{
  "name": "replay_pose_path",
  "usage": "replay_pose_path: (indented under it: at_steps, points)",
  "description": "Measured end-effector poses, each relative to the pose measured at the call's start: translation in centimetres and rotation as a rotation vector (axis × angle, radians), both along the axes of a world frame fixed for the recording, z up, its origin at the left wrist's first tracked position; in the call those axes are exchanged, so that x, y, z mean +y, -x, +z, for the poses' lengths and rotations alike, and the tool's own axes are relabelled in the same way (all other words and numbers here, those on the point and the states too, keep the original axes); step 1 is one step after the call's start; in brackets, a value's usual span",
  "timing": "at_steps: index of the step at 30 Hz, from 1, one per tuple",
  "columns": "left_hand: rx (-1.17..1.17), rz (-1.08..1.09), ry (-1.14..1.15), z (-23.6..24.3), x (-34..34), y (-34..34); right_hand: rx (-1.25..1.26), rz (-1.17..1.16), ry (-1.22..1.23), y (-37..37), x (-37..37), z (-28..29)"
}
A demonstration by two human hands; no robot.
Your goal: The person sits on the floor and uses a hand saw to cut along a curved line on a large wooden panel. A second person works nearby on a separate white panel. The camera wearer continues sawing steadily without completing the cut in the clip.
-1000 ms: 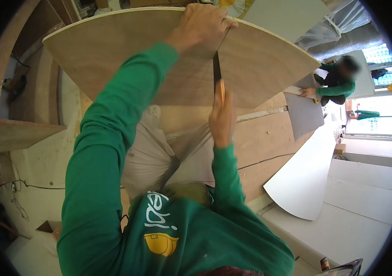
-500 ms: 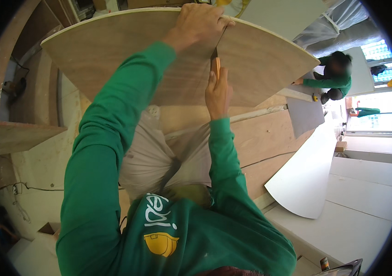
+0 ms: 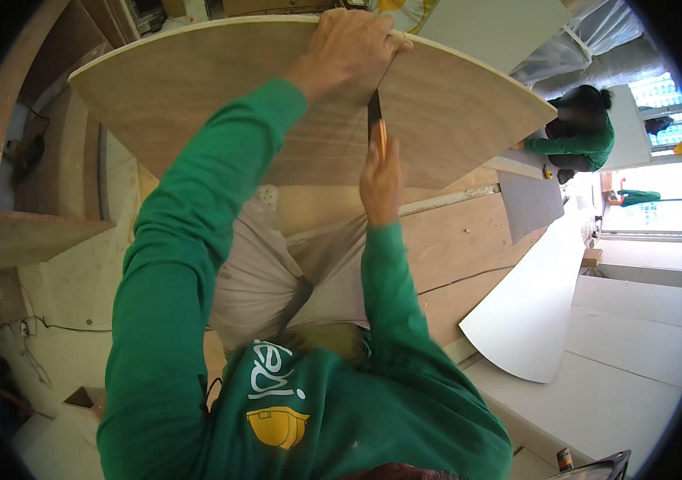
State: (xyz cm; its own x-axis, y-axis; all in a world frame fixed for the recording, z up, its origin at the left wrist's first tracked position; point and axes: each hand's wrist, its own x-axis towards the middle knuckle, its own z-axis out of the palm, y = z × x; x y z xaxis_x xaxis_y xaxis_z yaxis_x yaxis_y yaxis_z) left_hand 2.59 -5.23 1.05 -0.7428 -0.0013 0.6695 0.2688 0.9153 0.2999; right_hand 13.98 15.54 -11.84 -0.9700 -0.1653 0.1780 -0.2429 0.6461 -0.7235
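Observation:
A large wood-faced panel (image 3: 221,120) with a curved, pale far edge stands tilted in front of me. My left hand (image 3: 350,50) is closed over its far edge near the middle, fingers bent over the rim. My right hand (image 3: 382,182) is wrapped round the brown handle of a handsaw (image 3: 375,112), close below the left hand. The dark blade lies against the panel face, in line with a thin dark line running up to the rim by my left fingertips. My palm hides part of the handle.
A co-worker in a green sleeve (image 3: 569,146) crouches at the far right. A white curved panel (image 3: 529,316) lies on the right, beside wooden boards (image 3: 457,240). Wooden cabinet framing (image 3: 61,160) stands on the left, with a black cable (image 3: 77,329) on the floor.
My right hand has drawn the handsaw back toward me, showing more of its blade. My left hand stays on the rim, shifted slightly. The co-worker has leaned lower.

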Motion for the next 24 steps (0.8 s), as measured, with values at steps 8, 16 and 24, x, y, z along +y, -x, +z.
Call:
replay_pose_path:
  at_steps: [8, 16, 24]
  points:
    - [0.009, -0.079, -0.081, 0.8, -1.8, -0.4, 0.019, 0.071, -0.010, -9.5, 5.6, -2.0]
    - [0.040, -0.071, -0.071, 0.9, -0.6, -1.3, 0.141, 0.042, 0.026, -7.9, 4.6, -1.4]
    - [0.054, -0.127, -0.111, 1.0, -0.8, -1.6, 0.119, 0.007, 0.009, -0.7, 0.2, -0.8]
